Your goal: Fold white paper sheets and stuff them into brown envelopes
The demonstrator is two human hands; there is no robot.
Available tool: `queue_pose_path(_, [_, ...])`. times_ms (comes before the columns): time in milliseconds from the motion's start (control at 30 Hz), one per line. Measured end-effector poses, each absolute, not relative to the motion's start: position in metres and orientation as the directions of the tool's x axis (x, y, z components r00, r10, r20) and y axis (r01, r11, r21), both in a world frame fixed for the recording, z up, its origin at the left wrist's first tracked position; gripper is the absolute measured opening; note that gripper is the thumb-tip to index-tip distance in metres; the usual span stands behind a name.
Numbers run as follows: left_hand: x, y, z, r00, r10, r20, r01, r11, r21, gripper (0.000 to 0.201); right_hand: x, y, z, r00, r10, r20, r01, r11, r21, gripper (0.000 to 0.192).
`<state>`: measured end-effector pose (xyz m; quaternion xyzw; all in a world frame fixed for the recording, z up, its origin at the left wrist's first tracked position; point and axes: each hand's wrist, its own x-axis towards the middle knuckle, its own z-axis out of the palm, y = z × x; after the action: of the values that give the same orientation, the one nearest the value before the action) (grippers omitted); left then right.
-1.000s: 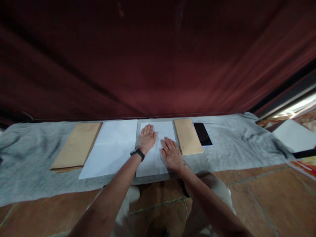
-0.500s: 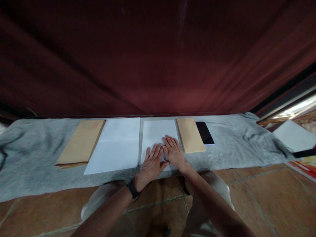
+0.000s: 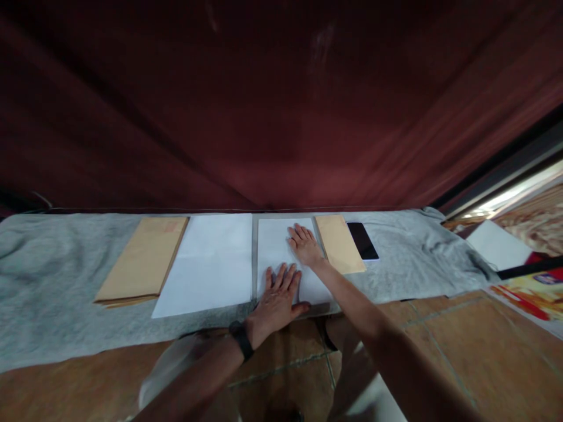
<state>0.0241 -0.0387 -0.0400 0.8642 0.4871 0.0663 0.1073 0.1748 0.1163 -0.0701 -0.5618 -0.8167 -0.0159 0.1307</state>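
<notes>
Both left hand [image 3: 276,303] and right hand [image 3: 307,251] lie flat, fingers apart, gripping nothing, on the narrower white sheet [image 3: 275,243] below frame centre, right now shifted upward away from left, apparently spreading pressure wider.

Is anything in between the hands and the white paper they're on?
Nothing visible is in the way. The left hand and the right hand both lie on the white paper, though I can't see beneath them. The tan packet lies to the paper's right, not between.
</notes>
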Motion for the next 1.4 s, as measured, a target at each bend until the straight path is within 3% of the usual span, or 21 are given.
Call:
queue_pose_path(300, [0.018, -0.038, -0.032, 0.568, 0.823, -0.002, 0.79, -0.545, 0.282, 0.069, 0.177, 0.145, -0.061, -0.244, 0.948, 0.205, 0.93, 0.288, -0.229, 0.048])
queue_pose_path(500, [0.019, -0.041, -0.024, 0.624, 0.782, -0.005, 0.751, -0.598, 0.282, 0.051, 0.209, 0.065, -0.066, -0.401, 0.898, 0.18, 0.837, 0.439, -0.327, 0.047])
queue_pose_path(633, [0.014, -0.044, -0.021, 0.637, 0.771, 0.004, 0.734, -0.608, 0.303, 0.046, 0.24, -0.008, -0.064, -0.526, 0.831, 0.178, 0.771, 0.555, -0.311, 0.05])
queue_pose_path(867, [0.005, -0.049, -0.017, 0.655, 0.754, -0.037, 0.727, -0.617, 0.301, 0.061, 0.267, -0.058, -0.044, -0.577, 0.806, 0.129, 0.733, 0.582, -0.352, 0.062])
queue_pose_path(1000, [-0.003, -0.04, -0.017, 0.6, 0.8, -0.025, 0.768, -0.566, 0.3, 0.051, 0.27, -0.052, -0.044, -0.557, 0.819, 0.137, 0.705, 0.554, -0.443, 0.056])
queue_pose_path(1133, [-0.017, -0.031, -0.012, 0.605, 0.797, 0.008, 0.73, -0.558, 0.396, 0.036, 0.273, -0.047, -0.049, -0.462, 0.87, 0.17, 0.696, 0.475, -0.539, 0.051])
queue_pose_path(1400, [-0.047, -0.025, -0.004, 0.604, 0.794, -0.066, 0.627, -0.423, 0.654, 0.032, 0.281, -0.044, -0.041, -0.409, 0.904, 0.122, 0.585, 0.362, -0.726, 0.031])
